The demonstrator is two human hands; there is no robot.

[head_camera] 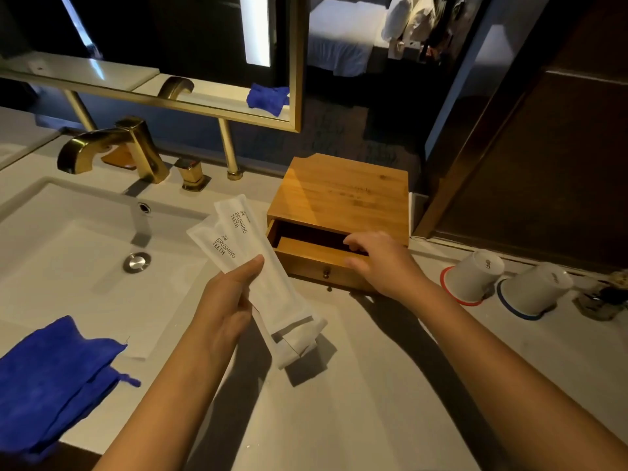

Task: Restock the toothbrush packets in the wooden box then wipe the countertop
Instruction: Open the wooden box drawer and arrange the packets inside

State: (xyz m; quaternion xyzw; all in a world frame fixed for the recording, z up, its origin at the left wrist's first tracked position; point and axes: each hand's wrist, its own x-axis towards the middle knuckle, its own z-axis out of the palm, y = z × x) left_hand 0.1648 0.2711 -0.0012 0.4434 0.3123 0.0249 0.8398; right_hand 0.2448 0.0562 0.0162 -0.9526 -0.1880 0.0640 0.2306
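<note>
Two white toothbrush packets (238,239) printed "BRUSHING TEETH" are fanned out in my left hand (224,300), held above the countertop (356,385) between the sink and the box. The wooden box (343,195) stands against the back wall, its drawer (306,256) pulled partly out and dark inside. My right hand (377,260) rests on the drawer's front edge with fingers curled over it into the opening. A blue cloth (57,379) lies at the left front, beside the sink.
A white sink (68,246) with a gold tap (112,147) fills the left. Two upturned white cups (472,277) (533,290) and a small glass jar (601,297) stand to the right of the box. A gold-framed mirror (295,62) hangs behind.
</note>
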